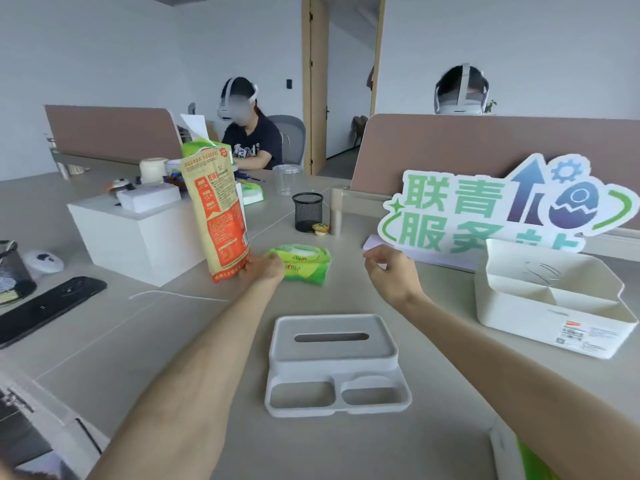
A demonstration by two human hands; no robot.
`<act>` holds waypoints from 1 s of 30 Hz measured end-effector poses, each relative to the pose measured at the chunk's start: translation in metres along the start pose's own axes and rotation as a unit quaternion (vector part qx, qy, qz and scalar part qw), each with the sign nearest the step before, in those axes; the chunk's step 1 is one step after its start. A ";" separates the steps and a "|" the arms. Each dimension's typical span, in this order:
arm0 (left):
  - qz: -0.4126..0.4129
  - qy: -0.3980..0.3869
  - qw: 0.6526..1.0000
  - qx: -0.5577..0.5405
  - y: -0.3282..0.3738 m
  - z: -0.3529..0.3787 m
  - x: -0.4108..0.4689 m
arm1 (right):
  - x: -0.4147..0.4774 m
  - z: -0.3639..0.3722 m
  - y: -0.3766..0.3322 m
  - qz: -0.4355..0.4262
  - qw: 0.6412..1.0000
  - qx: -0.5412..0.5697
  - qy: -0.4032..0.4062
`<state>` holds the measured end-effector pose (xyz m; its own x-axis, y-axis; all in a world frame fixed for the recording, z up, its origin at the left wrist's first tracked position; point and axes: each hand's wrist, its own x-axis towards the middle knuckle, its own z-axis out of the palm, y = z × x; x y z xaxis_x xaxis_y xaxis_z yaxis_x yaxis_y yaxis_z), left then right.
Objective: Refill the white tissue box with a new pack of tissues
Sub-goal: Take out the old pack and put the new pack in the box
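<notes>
Just beyond the left hand [263, 268]: 1 green tissue pack [302, 263], lying flat on the desk [450, 299], fingers closing on its near end, apparently to fetch it. Beside that grip, 1 tall multipack bag [218, 209], upright. Right hand [389, 270]: raised, fingers loosely curled, holding nothing. Nearer than both hands: 1 white tissue box [332, 351], lid on, slot showing no tissue, 2 tray compartments in front. Right of it: 1 white organiser [554, 299].
</notes>
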<state>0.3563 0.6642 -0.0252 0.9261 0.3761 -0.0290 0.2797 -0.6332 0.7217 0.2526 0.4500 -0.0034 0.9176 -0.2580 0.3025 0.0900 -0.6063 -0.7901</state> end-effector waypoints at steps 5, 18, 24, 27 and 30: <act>0.003 -0.030 1.000 0.009 0.003 -0.013 -0.017 | -0.006 0.005 0.004 0.012 0.996 -0.074 -0.043; 0.219 -0.136 0.965 0.039 0.011 -0.040 -0.194 | -0.093 -0.094 0.003 0.066 0.988 -0.133 -0.036; 0.292 -0.240 0.924 0.057 0.034 -0.017 -0.292 | -0.152 -0.168 0.020 0.067 0.988 -0.137 -0.004; 0.321 -0.267 0.907 0.056 0.042 -0.008 -0.329 | -0.185 -0.194 0.033 0.064 0.986 -0.153 0.010; 0.345 -0.285 0.891 0.068 0.040 0.005 -0.351 | -0.216 -0.211 0.044 0.069 0.987 -0.142 0.021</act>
<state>0.0436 0.5033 0.0109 0.8562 -0.5165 0.0142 -0.4153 -0.6715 0.6136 -0.0230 0.3202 0.0087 0.8961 -0.3806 0.2282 -0.1529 -0.7476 -0.6463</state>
